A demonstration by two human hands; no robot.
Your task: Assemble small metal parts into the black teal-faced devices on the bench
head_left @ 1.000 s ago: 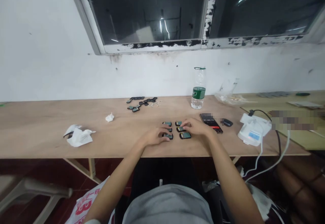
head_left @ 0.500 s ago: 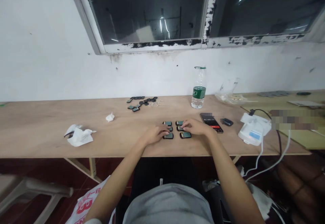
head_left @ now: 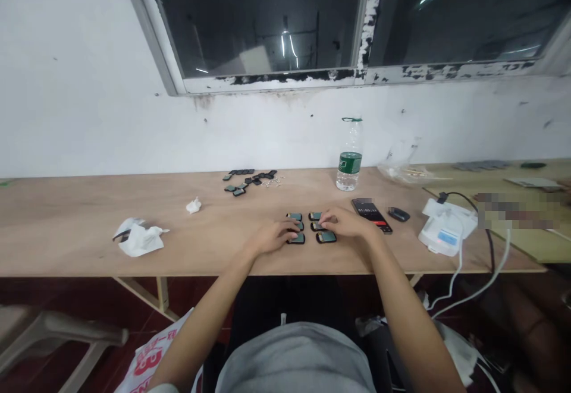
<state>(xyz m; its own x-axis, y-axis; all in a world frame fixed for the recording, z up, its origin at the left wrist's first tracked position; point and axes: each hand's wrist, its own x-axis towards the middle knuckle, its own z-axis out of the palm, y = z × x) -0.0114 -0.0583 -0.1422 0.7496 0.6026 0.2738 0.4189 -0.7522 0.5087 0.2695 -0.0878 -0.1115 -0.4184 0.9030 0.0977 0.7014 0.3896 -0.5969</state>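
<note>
Two short columns of small dark pieces with grey-green rectangular faces lie on the wooden table in front of me. My left hand rests at the left column, its fingertips lying over the middle piece and near the front piece. At the right column, my right hand has its bent fingers touching the middle piece. Both hands have their fingers apart, and neither lifts anything. The front right piece lies uncovered. Fingers partly hide the two middle pieces.
More dark pieces and small white bits lie near the wall. A water bottle stands at the back. To the right are a phone, a black fob-like object and a white device with cables. Crumpled tissue lies left.
</note>
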